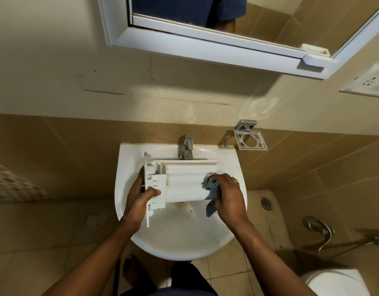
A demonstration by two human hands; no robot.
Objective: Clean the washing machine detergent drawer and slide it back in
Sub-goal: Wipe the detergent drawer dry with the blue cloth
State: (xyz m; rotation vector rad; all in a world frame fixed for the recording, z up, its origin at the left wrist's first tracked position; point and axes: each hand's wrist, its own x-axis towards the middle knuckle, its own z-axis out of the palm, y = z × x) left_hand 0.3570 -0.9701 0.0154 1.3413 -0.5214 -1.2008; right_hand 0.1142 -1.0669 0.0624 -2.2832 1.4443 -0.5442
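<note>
white detergent drawer (184, 180), grey-blue cloth (212, 190), white basin (180, 238), chrome tap (186, 147), beige tiles (45, 242)

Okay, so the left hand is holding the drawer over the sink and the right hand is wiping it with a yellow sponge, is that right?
Not quite. In the head view the right hand grips a grey-blue cloth, not a yellow sponge, against the drawer. The rest stands: the left hand holds the drawer over the sink.

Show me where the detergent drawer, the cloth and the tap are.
detergent drawer (184, 184): head view, on its ribbed white side.
cloth (212, 189): head view, on its bunched blue-grey fold.
tap (186, 146): head view, on its chrome body.
</note>
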